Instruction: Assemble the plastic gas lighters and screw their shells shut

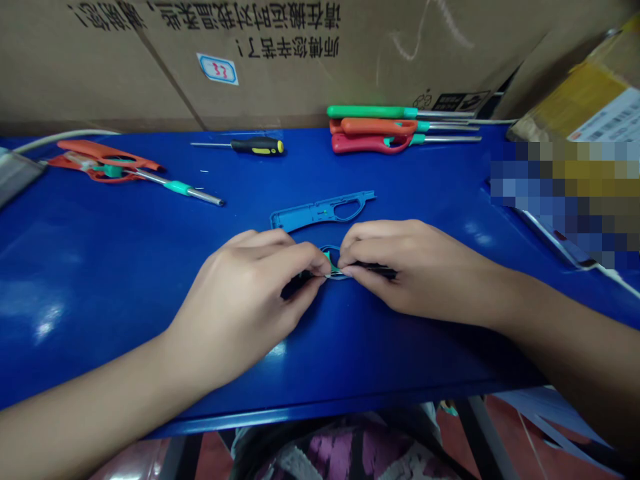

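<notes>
Both my hands meet near the middle of the blue table, pinching a partly hidden blue lighter half [345,275] with a green trigger [330,260] in it. My left hand [250,280] has thumb and fingertips closed at its left side, by the green piece. On the other side my right hand [415,263] is closed on it too, with a dark, thin part showing under the fingers. Just beyond them lies the matching blue casing half [320,210], its ribbed inner side facing up. How the small parts sit between my fingertips is hidden.
A screwdriver [257,147] lies at the back. Green, orange and red lighters [373,127] are stacked right of it. At left rests an opened orange lighter [110,160] with a metal tube. A cardboard box [280,93] stands behind; a taped carton [595,87] sits at right.
</notes>
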The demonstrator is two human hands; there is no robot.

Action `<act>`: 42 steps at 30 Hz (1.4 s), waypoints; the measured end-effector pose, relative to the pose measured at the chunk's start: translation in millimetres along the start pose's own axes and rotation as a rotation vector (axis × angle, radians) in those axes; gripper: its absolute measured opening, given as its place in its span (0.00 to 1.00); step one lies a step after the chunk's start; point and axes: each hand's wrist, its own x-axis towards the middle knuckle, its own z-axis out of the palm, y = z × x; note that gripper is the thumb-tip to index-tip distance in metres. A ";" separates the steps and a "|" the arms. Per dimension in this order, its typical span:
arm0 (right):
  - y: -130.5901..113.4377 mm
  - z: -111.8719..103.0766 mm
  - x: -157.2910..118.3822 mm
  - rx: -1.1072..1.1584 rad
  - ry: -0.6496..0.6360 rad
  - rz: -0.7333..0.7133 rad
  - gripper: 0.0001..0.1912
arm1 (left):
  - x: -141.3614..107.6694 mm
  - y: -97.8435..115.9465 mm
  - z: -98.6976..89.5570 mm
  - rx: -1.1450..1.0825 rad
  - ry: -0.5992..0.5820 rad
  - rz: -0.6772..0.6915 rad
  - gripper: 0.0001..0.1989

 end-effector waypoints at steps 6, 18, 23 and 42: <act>-0.5 1.0 -0.1 -0.025 0.012 0.019 0.11 | -2.7 6.3 -0.4 -0.023 0.009 -0.110 0.05; -1.4 5.3 0.4 -0.055 0.049 0.029 0.11 | -4.0 8.5 0.5 -0.046 -0.020 -0.108 0.06; -2.8 5.9 -0.1 -0.048 0.043 0.038 0.11 | -1.6 7.0 1.8 -0.059 -0.030 -0.087 0.03; -4.0 -12.2 -6.3 -0.048 0.043 0.135 0.06 | 4.1 -3.5 -1.1 0.075 -0.084 -0.068 0.06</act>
